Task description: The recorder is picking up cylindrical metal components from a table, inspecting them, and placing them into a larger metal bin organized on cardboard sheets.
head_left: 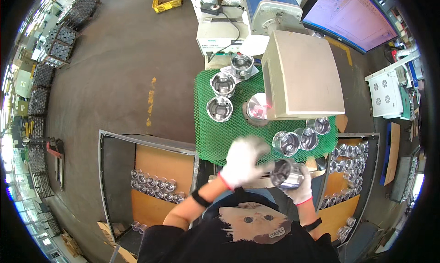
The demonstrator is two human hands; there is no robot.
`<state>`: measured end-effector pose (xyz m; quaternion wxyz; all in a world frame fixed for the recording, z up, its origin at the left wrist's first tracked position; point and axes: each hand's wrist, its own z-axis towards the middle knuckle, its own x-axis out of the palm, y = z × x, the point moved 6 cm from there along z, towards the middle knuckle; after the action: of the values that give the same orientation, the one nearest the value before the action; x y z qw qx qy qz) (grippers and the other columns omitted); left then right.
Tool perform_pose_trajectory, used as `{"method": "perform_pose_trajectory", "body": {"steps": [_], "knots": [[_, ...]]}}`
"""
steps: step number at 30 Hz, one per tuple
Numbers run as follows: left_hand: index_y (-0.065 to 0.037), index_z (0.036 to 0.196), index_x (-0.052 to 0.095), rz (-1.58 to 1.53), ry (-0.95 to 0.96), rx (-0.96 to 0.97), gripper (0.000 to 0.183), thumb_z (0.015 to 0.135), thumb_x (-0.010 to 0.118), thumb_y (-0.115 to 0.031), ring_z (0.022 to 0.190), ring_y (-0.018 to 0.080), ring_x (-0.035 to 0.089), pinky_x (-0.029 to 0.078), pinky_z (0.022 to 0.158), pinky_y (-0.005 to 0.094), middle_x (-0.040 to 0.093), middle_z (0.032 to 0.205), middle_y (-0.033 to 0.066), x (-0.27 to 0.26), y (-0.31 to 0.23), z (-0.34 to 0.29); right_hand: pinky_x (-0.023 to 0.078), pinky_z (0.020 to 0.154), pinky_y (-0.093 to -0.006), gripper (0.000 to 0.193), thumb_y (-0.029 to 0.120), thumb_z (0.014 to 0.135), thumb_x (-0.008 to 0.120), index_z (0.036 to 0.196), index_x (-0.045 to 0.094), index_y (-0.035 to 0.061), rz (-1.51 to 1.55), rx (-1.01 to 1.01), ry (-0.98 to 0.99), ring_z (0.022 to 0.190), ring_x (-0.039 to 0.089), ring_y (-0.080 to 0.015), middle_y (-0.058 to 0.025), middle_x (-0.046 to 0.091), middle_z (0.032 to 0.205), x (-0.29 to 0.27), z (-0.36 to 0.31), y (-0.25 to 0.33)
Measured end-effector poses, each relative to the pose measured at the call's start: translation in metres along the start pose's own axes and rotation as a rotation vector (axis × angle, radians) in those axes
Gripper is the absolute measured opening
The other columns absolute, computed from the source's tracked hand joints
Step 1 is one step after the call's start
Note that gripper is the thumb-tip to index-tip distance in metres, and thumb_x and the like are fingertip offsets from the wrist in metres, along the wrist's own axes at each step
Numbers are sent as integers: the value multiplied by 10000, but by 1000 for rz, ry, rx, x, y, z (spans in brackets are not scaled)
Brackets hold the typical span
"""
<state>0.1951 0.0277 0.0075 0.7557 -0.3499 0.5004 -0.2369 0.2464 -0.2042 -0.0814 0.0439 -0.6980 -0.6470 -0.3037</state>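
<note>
My right hand (301, 188), in a white glove, grips a shiny metal piston (285, 175) in front of my body, its hollow side facing up. My left hand (243, 160), also gloved, is over the near edge of the green mesh mat (211, 141), its fingers smeared by motion. Another piston (256, 108) sits by the beige box-shaped housing (305, 75), with a red light pattern on its top. Hollow pistons stand left of it, one a piston (219, 109) nearest me. To the right, a row includes a piston (287, 143).
An open bin (151, 146) at left and another bin (353, 203) at right hold rows of pistons on brown boards. Behind the mat are a blue machine arm (270, 4), a control box with cables (220, 36) and a monitor (350, 15). A yellow crate (167, 0) lies on the floor.
</note>
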Motion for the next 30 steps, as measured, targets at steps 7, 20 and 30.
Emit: {"method": "perform_pose_trajectory", "body": {"steps": [7, 20, 30], "knots": [[-144, 1308, 506, -394, -239, -167, 746, 654, 760, -399, 1149, 363, 481, 434, 949, 460, 429, 1319, 216, 92, 204, 65, 561, 828, -459, 480, 489, 887, 550, 1208, 598, 135, -4, -158, 41, 1058, 633, -261, -84, 646, 1148, 14, -1, 62], [-21, 1396, 415, -380, -288, -530, 983, 584, 901, -286, 1043, 270, 585, 485, 923, 384, 538, 1148, 154, -34, 83, -82, 520, 873, -391, 599, 386, 800, 718, 1263, 516, 65, -1440, -953, 138, 1022, 612, -230, -101, 603, 1117, 157, 156, 88], [12, 1455, 302, -1085, -791, -1199, 889, 691, 755, 53, 1129, 235, 570, 488, 956, 359, 527, 1297, 150, -12, 121, -349, 469, 918, -460, 667, 458, 705, 722, 1245, 534, 114, -2029, -1287, -16, 1077, 541, -355, -169, 560, 1122, 222, 143, 52]]}}
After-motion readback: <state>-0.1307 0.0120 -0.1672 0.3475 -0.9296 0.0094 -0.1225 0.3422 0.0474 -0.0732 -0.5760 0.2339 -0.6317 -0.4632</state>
